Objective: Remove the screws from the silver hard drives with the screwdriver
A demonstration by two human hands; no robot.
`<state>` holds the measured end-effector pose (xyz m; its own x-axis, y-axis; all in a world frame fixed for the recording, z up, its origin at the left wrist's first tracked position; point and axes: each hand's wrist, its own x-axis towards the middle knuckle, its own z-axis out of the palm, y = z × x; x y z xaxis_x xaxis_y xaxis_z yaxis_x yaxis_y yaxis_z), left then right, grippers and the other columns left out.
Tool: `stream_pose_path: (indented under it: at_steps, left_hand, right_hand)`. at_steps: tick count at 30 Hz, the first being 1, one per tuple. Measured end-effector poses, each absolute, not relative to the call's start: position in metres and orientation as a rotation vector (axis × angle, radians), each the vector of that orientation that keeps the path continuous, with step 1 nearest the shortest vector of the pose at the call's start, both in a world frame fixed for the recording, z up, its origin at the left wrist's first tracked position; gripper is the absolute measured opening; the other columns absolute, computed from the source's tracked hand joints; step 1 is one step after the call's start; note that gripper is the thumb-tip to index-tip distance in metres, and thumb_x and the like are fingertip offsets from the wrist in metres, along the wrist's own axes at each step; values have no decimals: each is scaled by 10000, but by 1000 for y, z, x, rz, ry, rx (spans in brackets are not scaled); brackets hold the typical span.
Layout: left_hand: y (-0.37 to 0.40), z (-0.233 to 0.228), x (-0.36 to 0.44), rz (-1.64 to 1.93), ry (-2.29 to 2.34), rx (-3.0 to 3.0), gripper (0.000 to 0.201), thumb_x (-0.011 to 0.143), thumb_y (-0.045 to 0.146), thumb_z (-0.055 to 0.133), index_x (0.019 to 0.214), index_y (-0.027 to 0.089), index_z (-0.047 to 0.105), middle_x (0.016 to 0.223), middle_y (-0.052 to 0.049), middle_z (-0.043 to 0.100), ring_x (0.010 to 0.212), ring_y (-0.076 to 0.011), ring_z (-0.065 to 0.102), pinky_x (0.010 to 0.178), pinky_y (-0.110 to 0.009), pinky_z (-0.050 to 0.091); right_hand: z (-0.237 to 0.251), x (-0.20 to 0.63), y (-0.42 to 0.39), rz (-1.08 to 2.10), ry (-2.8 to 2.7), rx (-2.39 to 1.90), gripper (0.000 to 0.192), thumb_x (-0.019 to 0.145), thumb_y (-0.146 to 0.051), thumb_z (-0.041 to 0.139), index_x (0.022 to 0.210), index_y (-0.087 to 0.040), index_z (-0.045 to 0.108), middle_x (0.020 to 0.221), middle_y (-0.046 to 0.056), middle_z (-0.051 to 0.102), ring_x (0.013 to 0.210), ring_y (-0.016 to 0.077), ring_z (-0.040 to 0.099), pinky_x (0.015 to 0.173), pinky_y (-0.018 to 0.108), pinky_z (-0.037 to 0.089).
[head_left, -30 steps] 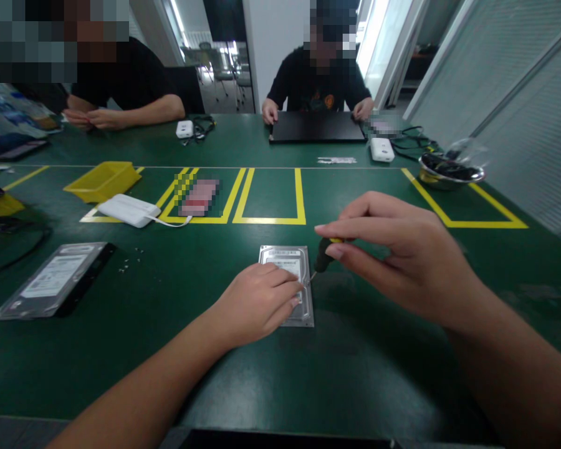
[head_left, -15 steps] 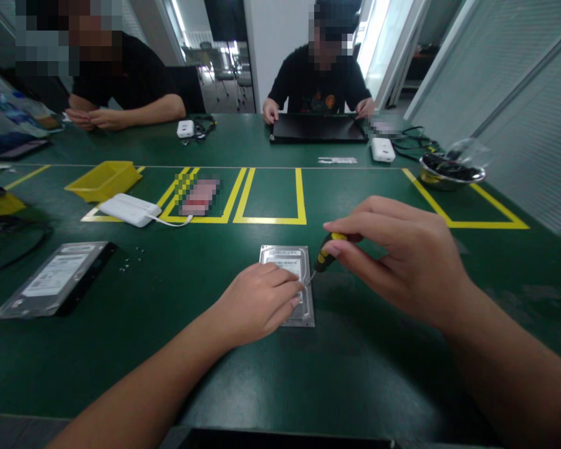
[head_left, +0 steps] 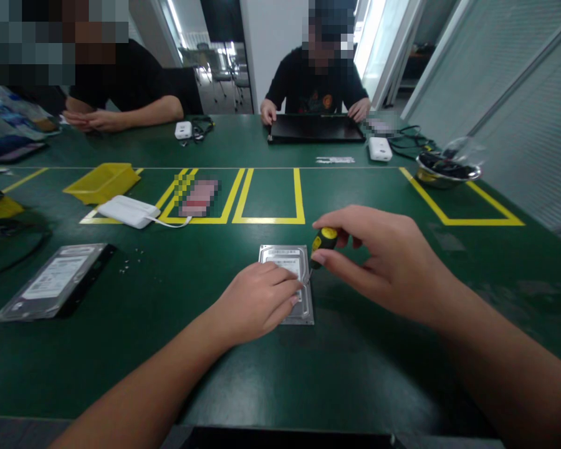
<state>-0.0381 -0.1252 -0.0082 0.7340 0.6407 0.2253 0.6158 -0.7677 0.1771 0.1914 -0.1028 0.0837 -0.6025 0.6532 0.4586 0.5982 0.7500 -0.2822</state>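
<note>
A silver hard drive point(head_left: 285, 255) lies flat on the green table point(head_left: 262, 374) in front of me. My left hand point(head_left: 257, 302) rests palm-down on its near half, holding it still. My right hand point(head_left: 383, 265) pinches a small screwdriver with a black and yellow handle point(head_left: 322, 240) between thumb and fingers. The tool is nearly upright, its tip down at the drive's right edge.
A second hard drive point(head_left: 51, 280) lies at the left with tiny screws point(head_left: 131, 262) beside it. Behind are a yellow tray point(head_left: 103, 181), a white box with cable point(head_left: 128, 211), yellow tape rectangles and a metal bowl point(head_left: 449, 171). Two people sit across, one at a laptop point(head_left: 315, 128).
My right hand has shifted slightly left and down, tilting the screwdriver more upright so its yellow cap now shows. My left hand and the drive have stayed put.
</note>
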Motion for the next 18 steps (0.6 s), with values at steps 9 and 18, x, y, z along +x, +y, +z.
stream_pose_path:
  at_steps: [9,18]
  left_hand:
    - [-125,-7,-39,435,1018,2811,299,996,302,443,1181,194,652,1116,-69,688,1022,-241,629,889,-427,482]
    - [-125,-6,-39,470,1021,2781,280,978,280,469,1149,194,673,1086,-73,699,1002,-244,628,875,-417,486]
  right_hand:
    - [99,202,-110,138,-2245,-995,246,910,-343,605,1095,-182,622,875,19,652,684,130,573,617,271,437]
    - [115,204,-141,167,-2002,-1048,232,931,-275,562,1163,-264,569,1154,78,657,806,217,674,663,379,552]
